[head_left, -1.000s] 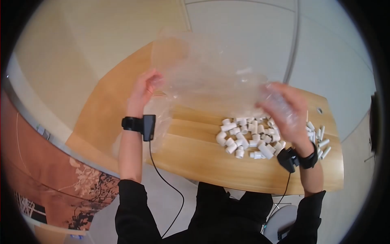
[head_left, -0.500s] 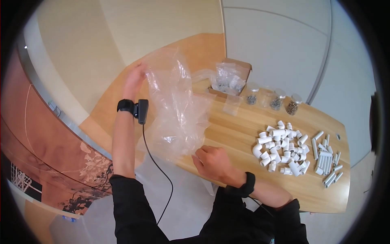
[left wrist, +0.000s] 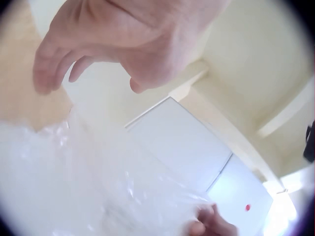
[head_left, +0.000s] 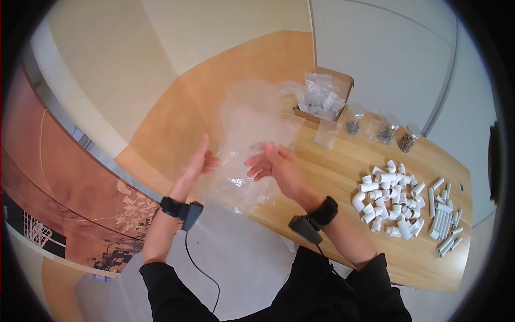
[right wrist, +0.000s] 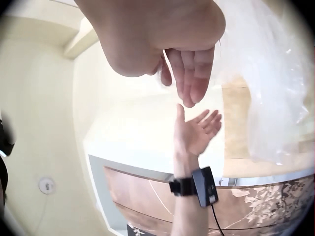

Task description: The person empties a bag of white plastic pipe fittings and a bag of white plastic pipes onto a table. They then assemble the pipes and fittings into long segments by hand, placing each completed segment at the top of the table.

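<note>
A large, crumpled clear plastic bag (head_left: 249, 115) lies at the left end of the wooden table, partly over its front edge. Both hands are close to it, one on either side. My left hand (head_left: 197, 165) is at the bag's left, fingers extended and thumb up, with nothing in it. Opposite it, my right hand (head_left: 276, 167) overlaps the bag in the head view, its fingers loosely bent and apart. In the left wrist view the bag (left wrist: 118, 182) spreads below the left hand (left wrist: 123, 39). The right wrist view has the bag (right wrist: 275, 98) beside the right fingers (right wrist: 194, 73).
White pipe fittings (head_left: 394, 198) are heaped on the table's right half, beside short grey pipes (head_left: 442, 220). Behind stand jars (head_left: 387, 130) of small hardware and a cardboard box (head_left: 347, 88) with plastic packets. A small clear bag (head_left: 326, 134) lies before the box.
The bag, earlier spread up in front of both hands, has come down onto the table's left end. My left hand has let go of it. My right hand has moved left to the bag.
</note>
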Demonstrator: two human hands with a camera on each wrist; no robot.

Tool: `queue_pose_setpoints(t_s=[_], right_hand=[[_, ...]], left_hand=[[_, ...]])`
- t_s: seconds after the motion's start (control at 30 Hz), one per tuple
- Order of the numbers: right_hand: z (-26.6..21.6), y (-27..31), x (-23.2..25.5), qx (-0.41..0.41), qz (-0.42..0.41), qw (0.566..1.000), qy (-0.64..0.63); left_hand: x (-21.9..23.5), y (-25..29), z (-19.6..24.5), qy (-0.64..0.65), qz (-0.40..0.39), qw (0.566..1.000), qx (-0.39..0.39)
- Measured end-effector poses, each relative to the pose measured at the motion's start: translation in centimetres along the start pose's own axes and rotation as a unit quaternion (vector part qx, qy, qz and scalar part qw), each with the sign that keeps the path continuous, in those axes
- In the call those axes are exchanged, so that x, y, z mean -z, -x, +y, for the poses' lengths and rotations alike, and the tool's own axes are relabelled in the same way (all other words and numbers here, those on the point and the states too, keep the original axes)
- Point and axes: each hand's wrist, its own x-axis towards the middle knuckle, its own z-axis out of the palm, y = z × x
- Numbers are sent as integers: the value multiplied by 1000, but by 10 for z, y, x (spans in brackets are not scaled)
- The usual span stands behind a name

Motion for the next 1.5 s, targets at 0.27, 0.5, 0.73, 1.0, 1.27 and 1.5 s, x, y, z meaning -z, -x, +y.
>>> queue_pose_setpoints(t_s=[0.27,0.5,0.73,1.0,1.27,1.5], right_hand=[[11,14,-20,-70,-40,985,-155],[67,56,-5,-262,11,964,51],[73,65,-18,-295,-54,920,254],[88,88,-22,-53,-119,843,522],[-6,179,38,12,-93,887,453],[-105,296,128,9,159,818,553]], left_hand=[[-26,-10,-7,349,-199,912,-88],[33,-41,-47,-50,-12,991,-120],[22,-14,-24,-468,218,804,-295],[-71,-29,72,-523,18,711,-470],[-106,-70,-10,-675,-109,712,-161],[-103,-78,-23,-644,-126,731,-188]])
